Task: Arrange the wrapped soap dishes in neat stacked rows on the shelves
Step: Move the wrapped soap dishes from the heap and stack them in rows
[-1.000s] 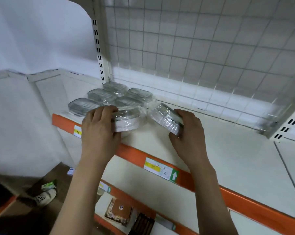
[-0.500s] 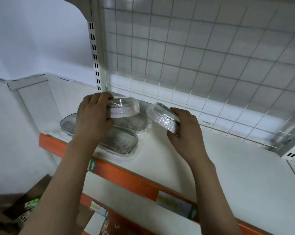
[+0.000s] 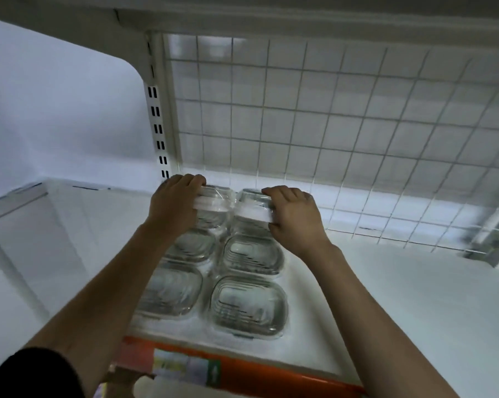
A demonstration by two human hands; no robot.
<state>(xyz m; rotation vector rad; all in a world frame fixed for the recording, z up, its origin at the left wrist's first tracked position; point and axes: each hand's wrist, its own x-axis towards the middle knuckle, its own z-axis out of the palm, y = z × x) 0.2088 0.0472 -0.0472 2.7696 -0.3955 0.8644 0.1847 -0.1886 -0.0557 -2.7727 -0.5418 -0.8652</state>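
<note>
Several clear wrapped soap dishes lie in two rows on the white shelf (image 3: 386, 297), among them a front right dish (image 3: 249, 307), a front left dish (image 3: 170, 294) and a middle right dish (image 3: 252, 255). At the back of the left row my left hand (image 3: 175, 203) grips a wrapped soap dish (image 3: 215, 198) on top of the dish beneath it. Beside it my right hand (image 3: 295, 215) grips another wrapped soap dish (image 3: 252, 206) on top of the back of the right row. The two held dishes touch side by side.
A white wire grid panel (image 3: 328, 124) backs the shelf, with a slotted upright (image 3: 156, 124) at its left. An upper shelf (image 3: 271, 15) hangs overhead. The shelf's orange front rail (image 3: 271, 374) carries a price label (image 3: 185, 366).
Both hands have carried their dishes from the front of the shelf to the back and set them on top of the rear dishes. The camera has moved closer and higher.
</note>
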